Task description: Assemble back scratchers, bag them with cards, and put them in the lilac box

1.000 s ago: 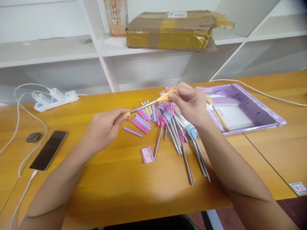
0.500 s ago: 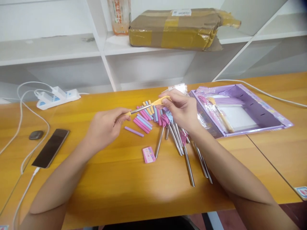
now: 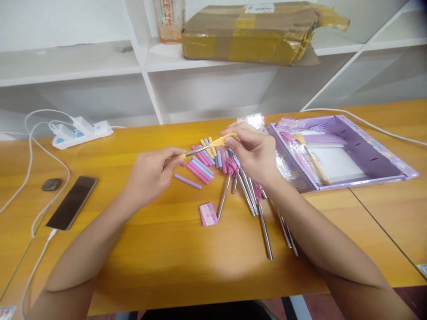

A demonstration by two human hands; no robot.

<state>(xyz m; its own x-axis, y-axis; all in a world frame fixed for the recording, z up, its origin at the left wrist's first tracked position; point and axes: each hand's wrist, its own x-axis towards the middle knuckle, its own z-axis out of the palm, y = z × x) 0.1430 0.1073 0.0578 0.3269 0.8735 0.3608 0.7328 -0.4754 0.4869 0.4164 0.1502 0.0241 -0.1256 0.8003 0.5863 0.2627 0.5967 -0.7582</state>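
My left hand [image 3: 150, 171] is closed on the yellow handle end of a thin metal rod [image 3: 196, 151]. At the rod's other end is a yellow head [image 3: 218, 141], pinched between the thumb and fingers of my right hand [image 3: 255, 153]. Beneath and beside the hands lie pink, blue, yellow and purple tubes [image 3: 200, 171]. Several metal rods with pink or blue hand-shaped heads [image 3: 231, 166] spread below my right hand, partly hidden by my forearm. A small pink card [image 3: 208, 214] lies nearer the front.
A purple box [image 3: 393, 164] holding wrapped pieces stands at the right, with clear plastic packaging [image 3: 283, 164] beside it. At the left are a phone [image 3: 71, 203], a small black object [image 3: 51, 184], cables and a power strip [image 3: 83, 134]. A taped carton [image 3: 247, 38] sits on the shelf.
The view has shifted slightly, so the table items appear a little farther right. Both hands keep their hold on the yellow-ended rod, with little other visible movement.
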